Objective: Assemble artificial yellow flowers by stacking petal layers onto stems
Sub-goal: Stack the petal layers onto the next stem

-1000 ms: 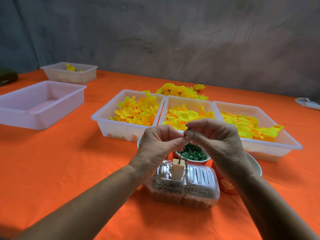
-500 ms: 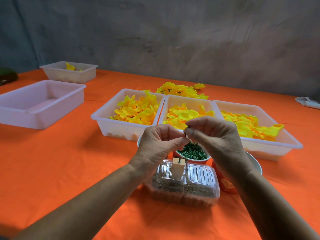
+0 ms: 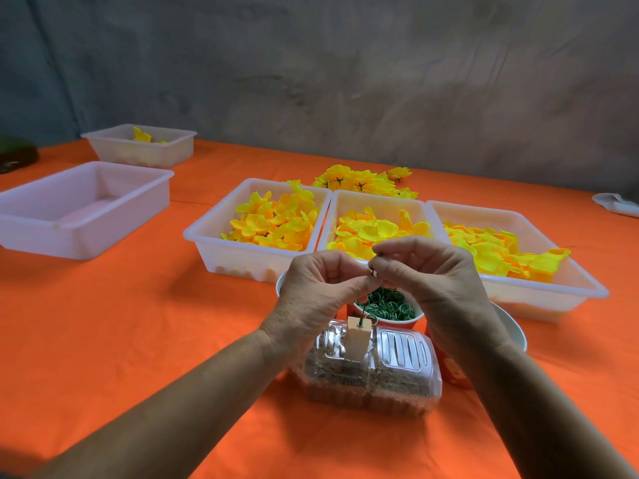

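Dark green object (image 3: 15, 154) at far left, white cloth (image 3: 617, 203) far right.

An orange-clothed counter (image 3: 103, 340) carried three white plastic trays of yellow fabric petals (image 3: 221, 236) side by side, a loose heap of finished yellow flowers (image 3: 359, 183) behind them, two more white tubs (image 3: 83, 209) at the left, and a clear plastic box (image 3: 373, 378) nearest.

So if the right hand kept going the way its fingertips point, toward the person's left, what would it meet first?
The left hand, probably: the right hand pinches the thin stem fingertip to fingertip with it, though depth is unclear.
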Tool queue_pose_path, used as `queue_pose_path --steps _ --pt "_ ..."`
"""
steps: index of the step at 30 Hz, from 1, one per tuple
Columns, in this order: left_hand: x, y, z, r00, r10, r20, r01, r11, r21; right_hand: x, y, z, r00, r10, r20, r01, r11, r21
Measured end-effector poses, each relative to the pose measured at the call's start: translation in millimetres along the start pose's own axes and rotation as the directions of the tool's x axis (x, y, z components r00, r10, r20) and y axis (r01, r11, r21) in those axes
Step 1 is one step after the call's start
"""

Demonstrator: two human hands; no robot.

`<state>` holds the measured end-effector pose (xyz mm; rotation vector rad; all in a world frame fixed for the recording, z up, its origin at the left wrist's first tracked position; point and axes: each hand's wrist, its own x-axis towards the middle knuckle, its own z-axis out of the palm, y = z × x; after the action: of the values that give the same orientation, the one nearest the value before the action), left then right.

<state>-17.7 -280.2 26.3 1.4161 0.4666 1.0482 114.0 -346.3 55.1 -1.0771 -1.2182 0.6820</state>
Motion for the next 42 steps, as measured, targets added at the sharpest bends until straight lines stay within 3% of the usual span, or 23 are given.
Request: queue_pose_path --steps 3,19,23,31,42 --pt "0 0 0 1.0 0.0 0.007 0.0 1.0 0.01 0 -1 0 1.0 -0.017 -0.009 0.017 0.999 -0.048" --pt "-1 0 -1 1.0 0.01 0.008 -0.01 1.0 -0.014 -5 0 3 0.997 -0.061 0.042 0.06 0.998 0.034" --pt "-1 -1 0 1.0 0.013 0.005 -0.013 1.0 0.01 -3 3 4 0.999 0.043 -0.011 -0.041 0.992 0.121" --pt "0 -2 -3 1.0 0.013 0.024 -0.013 1.0 -0.011 -3 10 -1 0.943 0.332 0.037 -0.327 0.896 0.302" --pt "1 1 0 1.0 -0.006 0.014 0.006 1.0 -0.006 -4 11 0 0.938 0.346 0.003 -0.327 0.882 0.34"
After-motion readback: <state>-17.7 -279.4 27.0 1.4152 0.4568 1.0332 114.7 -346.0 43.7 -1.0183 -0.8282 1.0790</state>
